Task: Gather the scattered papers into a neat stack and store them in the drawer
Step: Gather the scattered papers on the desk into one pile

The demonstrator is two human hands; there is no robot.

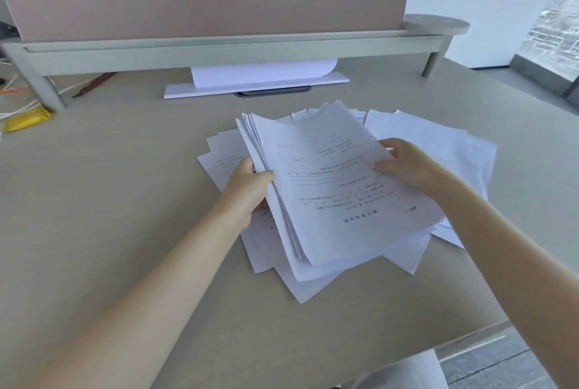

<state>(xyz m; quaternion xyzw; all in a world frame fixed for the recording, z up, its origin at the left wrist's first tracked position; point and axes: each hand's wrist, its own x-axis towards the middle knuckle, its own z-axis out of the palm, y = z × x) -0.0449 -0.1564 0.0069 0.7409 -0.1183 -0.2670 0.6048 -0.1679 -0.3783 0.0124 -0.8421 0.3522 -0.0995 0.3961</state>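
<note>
Print on papers (332, 188) blurred; left hand (250, 188) fingers hidden beneath.

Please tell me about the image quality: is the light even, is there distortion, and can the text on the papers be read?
Head view: soft, even daylight with faint shadows under the papers; the window at the right is overexposed; wide-angle bending curves the shelf rail and stretches the forearms; the print is upside down and too blurred to read; left hand and right hand look slightly soft.

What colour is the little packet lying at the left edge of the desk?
Yellow. The packet shows in the head view, near the shelf leg.
</note>
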